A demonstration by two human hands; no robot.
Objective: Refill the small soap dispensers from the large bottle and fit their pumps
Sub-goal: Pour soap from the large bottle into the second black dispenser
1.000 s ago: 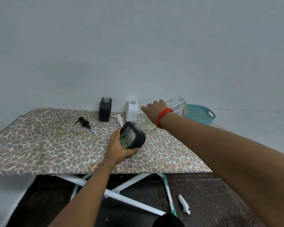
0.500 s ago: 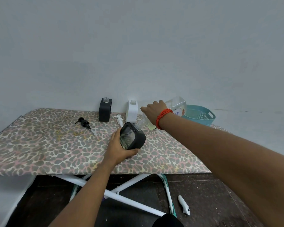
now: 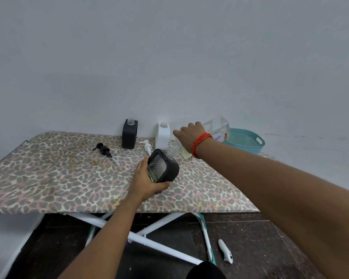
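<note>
My left hand (image 3: 147,183) grips a black soap dispenser (image 3: 163,167) with a clear ribbed window, tilted toward the right. My right hand (image 3: 190,133) holds the large clear bottle (image 3: 216,130) tipped down, its neck meeting the dispenser's mouth; pale yellowish soap shows in the bottle. Against the wall stand a second black dispenser (image 3: 129,133) and a white dispenser (image 3: 162,135), both without pumps. On the table lie a black pump (image 3: 103,150) and a white pump (image 3: 147,146).
The leopard-print folding table (image 3: 48,178) stands against a grey wall. A teal colander basket (image 3: 245,140) sits at the back right, behind the large bottle. A white handheld object (image 3: 225,251) lies on the dark floor among the table's legs.
</note>
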